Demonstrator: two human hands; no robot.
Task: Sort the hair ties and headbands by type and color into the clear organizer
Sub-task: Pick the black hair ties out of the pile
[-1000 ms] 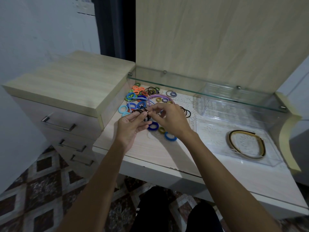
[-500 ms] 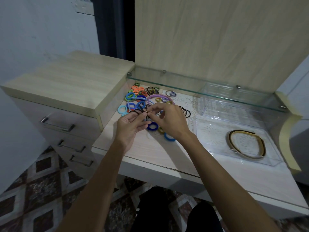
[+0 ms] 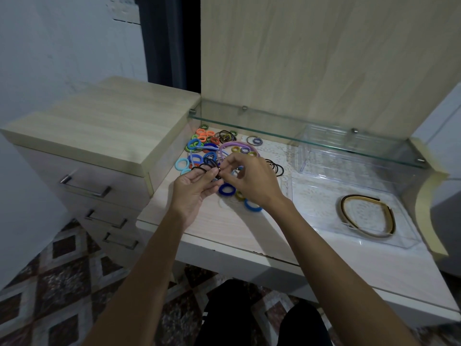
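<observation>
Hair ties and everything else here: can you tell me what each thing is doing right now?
Left hand: holds thin black hair ties.
Right hand: pinches the same black ties.
Colorful hair ties: loose pile, unsorted.
Purple headband: lying in the pile.
Dark blue tie: flat on the table.
Gold and black headband: inside the clear organizer.
Drawers: closed.

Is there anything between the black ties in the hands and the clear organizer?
Nothing visible blocks it. Both hands hold thin black ties; bare tabletop lies between them and the organizer.
</observation>
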